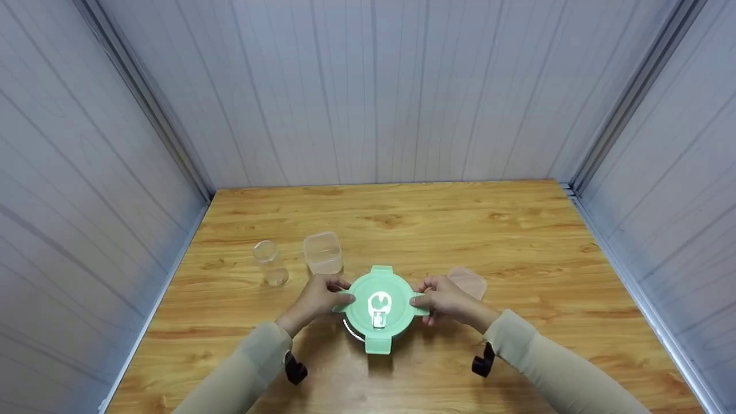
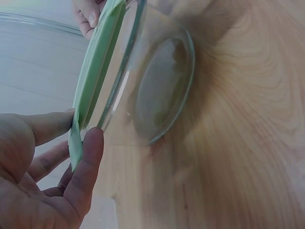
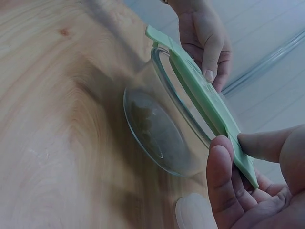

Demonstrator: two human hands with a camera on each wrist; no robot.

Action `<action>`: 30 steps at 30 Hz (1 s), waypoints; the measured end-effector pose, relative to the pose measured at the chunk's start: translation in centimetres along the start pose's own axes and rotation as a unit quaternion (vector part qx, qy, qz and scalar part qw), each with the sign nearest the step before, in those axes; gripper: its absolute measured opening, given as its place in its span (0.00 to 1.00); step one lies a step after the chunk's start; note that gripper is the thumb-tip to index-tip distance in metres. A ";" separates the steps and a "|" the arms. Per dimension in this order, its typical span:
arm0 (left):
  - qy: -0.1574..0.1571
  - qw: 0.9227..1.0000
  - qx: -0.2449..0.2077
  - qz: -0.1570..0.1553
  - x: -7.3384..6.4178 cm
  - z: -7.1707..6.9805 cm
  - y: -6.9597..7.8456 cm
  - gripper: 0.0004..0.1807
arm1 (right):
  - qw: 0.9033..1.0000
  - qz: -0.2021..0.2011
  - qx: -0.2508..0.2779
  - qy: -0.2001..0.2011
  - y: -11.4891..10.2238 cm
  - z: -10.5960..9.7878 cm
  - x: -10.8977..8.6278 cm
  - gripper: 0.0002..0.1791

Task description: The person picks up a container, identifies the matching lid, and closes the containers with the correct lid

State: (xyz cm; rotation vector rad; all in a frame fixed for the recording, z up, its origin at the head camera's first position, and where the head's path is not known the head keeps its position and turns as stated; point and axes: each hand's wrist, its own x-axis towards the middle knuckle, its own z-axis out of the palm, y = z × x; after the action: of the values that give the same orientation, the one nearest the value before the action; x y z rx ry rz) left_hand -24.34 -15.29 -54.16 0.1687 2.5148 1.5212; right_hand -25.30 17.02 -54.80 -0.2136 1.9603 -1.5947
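Note:
A round mint-green lid with clip flaps is held level over a clear glass bowl that rests on the table. Both wrist views show a narrow gap between lid and bowl rim. My left hand pinches the lid's left flap, thumb on top and fingers beneath. On the opposite side my right hand grips the right flap the same way. From the head view the lid hides most of the bowl, leaving only a strip of its rim visible.
Left of the lid, a clear drinking glass and a translucent square container stand on the wood-grain table. Beyond my right hand lies a flat translucent square lid. Pale panel walls enclose the table at the back and sides.

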 end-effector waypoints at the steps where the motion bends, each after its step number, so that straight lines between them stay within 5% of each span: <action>1: 0.002 1.000 0.002 0.000 0.0 0.1 -0.1 0.12 | 1.000 0.002 0.001 0.000 0.1 0.0 0.0 0.14; 12: 0.011 0.999 -0.012 -0.031 -0.4 0.3 -0.3 0.12 | 1.000 0.007 -0.002 0.007 0.2 0.5 0.2 0.13; 23: 0.013 1.000 -0.008 -0.017 -0.5 0.2 -0.5 0.10 | 1.000 0.006 -0.012 0.010 0.2 0.5 0.4 0.13; 30: 0.007 0.999 -0.030 -0.037 -0.5 0.1 -0.4 0.11 | 0.999 0.017 -0.013 0.024 0.1 0.8 0.4 0.10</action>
State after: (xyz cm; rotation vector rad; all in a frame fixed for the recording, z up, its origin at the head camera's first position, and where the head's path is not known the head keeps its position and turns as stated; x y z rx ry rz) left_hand -23.84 -15.48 -54.54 0.0559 2.4528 1.5717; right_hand -25.18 16.17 -55.16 -0.1529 2.0119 -1.5660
